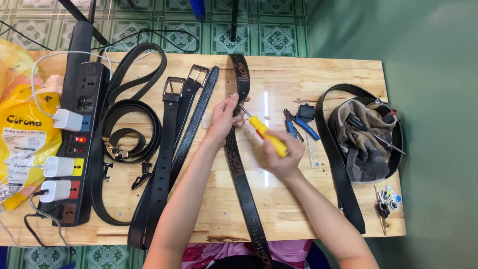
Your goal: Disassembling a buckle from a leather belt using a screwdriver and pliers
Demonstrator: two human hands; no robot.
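Fingers (230, 105) of left hand pinch belt (242, 164); right hand (279, 157) grips screwdriver (264, 132).

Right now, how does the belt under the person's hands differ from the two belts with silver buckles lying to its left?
The patterned belt carries an embossed brown design; the two buckled belts look plain black. The patterned belt shows no buckle on the table, while the buckled belts have square silver ones at the far end. The left hand pins the patterned belt and the right hand holds a yellow screwdriver to it; the buckled belts lie untouched. All lie lengthwise across the wooden table.
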